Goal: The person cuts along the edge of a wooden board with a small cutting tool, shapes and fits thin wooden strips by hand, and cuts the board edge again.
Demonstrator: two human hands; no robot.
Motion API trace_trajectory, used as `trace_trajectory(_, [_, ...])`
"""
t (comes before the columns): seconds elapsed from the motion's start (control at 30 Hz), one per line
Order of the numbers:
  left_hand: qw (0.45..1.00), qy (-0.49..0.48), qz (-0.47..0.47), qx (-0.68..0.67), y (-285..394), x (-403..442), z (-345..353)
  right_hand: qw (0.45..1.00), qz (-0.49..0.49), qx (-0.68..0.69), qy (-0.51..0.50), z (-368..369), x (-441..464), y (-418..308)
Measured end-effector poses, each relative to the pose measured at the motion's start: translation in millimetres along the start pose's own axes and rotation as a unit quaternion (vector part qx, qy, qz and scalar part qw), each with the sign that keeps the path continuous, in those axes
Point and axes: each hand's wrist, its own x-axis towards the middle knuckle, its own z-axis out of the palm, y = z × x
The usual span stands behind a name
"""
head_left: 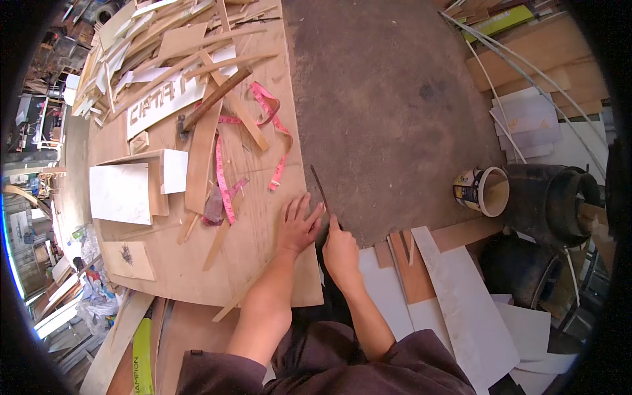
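My left hand lies on the right edge of the wooden table, its fingers spread slightly and pointing forward. Just right of it, beyond the edge, my right hand is closed around the near end of a thin dark blade, with a finger extended along it. The blade points forward, beside the table's edge. A pink measuring tape lies loosely on the table, left of and ahead of my left hand. Farther off, a hammer with a wooden handle rests on wood strips.
Scrap wood is piled at the table's far left, near a white lettered board. A white box-like piece sits at left. On the floor at right stand a bucket and a black container, with white boards nearer.
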Motion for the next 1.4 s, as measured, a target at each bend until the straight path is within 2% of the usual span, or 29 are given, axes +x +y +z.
trace_trajectory(0.2, [1.0, -0.022, -0.005, 0.004, 1.5, -3.4, -3.6, 0.996, -0.051, -0.075, 0.004, 5.8, 6.7, -2.7])
trace_trajectory(0.33, [0.999, -0.044, 0.005, 0.016, 0.5, 0.8, -11.2, 0.998, -0.029, -0.05, -0.011, 9.9, 19.0, -7.4])
trace_trajectory(0.4, [0.998, -0.057, 0.005, 0.024, 1.8, -1.0, -9.4, 0.997, -0.069, -0.025, 0.026, 19.8, 36.9, -0.8])
trace_trajectory(0.53, [0.998, -0.045, 0.012, 0.034, -1.1, 0.0, -5.4, 0.997, -0.077, -0.031, -0.008, 6.4, 38.4, -5.6])
trace_trajectory(0.63, [0.999, -0.036, 0.007, 0.019, -1.6, -2.5, -3.1, 0.998, -0.023, -0.03, -0.051, -9.7, 13.9, -14.3])
trace_trajectory(0.7, [0.999, -0.043, 0.002, 0.012, 2.2, -4.8, -3.4, 0.997, -0.07, -0.032, 0.032, 24.4, 32.9, -0.9])
trace_trajectory(0.73, [0.998, -0.052, 0.003, 0.031, 3.0, -2.7, -6.2, 0.992, -0.103, -0.06, 0.042, 26.1, 44.1, -0.8])
trace_trajectory(0.77, [0.997, -0.061, 0.007, 0.052, 3.0, -0.8, -8.1, 0.992, -0.1, -0.059, 0.044, 24.0, 39.0, 4.8])
trace_trajectory(0.83, [0.999, -0.037, 0.013, 0.031, -2.2, 1.6, -2.0, 0.999, -0.048, 0.015, -0.018, -3.2, 24.5, -5.0])
trace_trajectory(0.9, [1.0, -0.026, 0.002, 0.0, 0.7, -7.2, -1.0, 0.998, -0.01, -0.015, -0.067, -14.3, 4.8, -13.9])
trace_trajectory(1.0, [0.999, -0.036, 0.008, 0.012, 2.6, -2.6, -6.9, 0.999, -0.047, 0.001, 0.005, 21.8, 28.4, -1.0])
trace_trajectory(1.1, [0.994, -0.085, 0.009, 0.064, 0.1, 6.6, -12.8, 0.998, -0.06, 0.001, 0.031, 18.4, 36.7, -2.1])
trace_trajectory(1.13, [0.997, -0.063, 0.002, 0.039, -0.7, 4.4, -6.1, 0.998, -0.06, 0.0, 0.03, 10.2, 30.4, -4.9])
trace_trajectory(1.2, [0.999, -0.047, -0.013, 0.009, 4.3, -4.6, -1.1, 0.998, -0.018, -0.039, -0.04, -6.4, 1.9, -7.4])
trace_trajectory(1.4, [0.999, -0.028, 0.006, 0.029, 3.2, 1.8, -8.1, 0.996, -0.053, -0.065, -0.028, -10.4, -1.6, -0.6])
